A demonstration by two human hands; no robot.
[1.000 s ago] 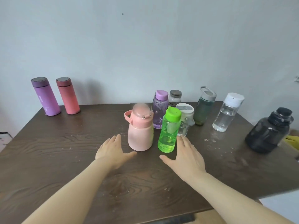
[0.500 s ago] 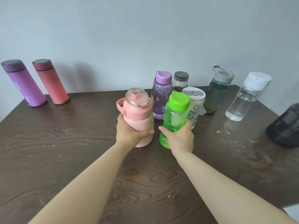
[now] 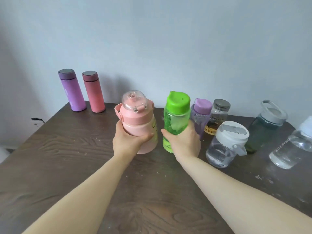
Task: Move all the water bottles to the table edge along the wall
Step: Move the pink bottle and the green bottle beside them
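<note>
Head view. The left hand (image 3: 128,141) wraps its grip around the lower body of a squat pink bottle (image 3: 140,125), thumb across the near face and fingers behind; the bottle has a clear domed flip cap with a latch and a pink loop strap at its shoulder. The right hand (image 3: 184,142) holds a translucent green bottle (image 3: 175,122) with an opaque bright-green cap, the grip closed about its middle so that the cap and upper body rise above the hand and the base shows below it. Both bottles stand close to upright, side by side and just apart, over the middle of the dark wood-grain counter (image 3: 67,166); whether their bases touch the surface cannot be told. At the counter's far edge, against the wall (image 3: 152,39), stand a purple flask (image 3: 71,90) and a red flask (image 3: 93,92), just beside each other. To the right of the green bottle stand a lilac-capped bottle (image 3: 201,114), a glass jar (image 3: 218,115), a clear white-lidded bottle (image 3: 226,144), a dark green bottle (image 3: 265,125) and a clear bottle (image 3: 292,146) cut by the frame edge.
</note>
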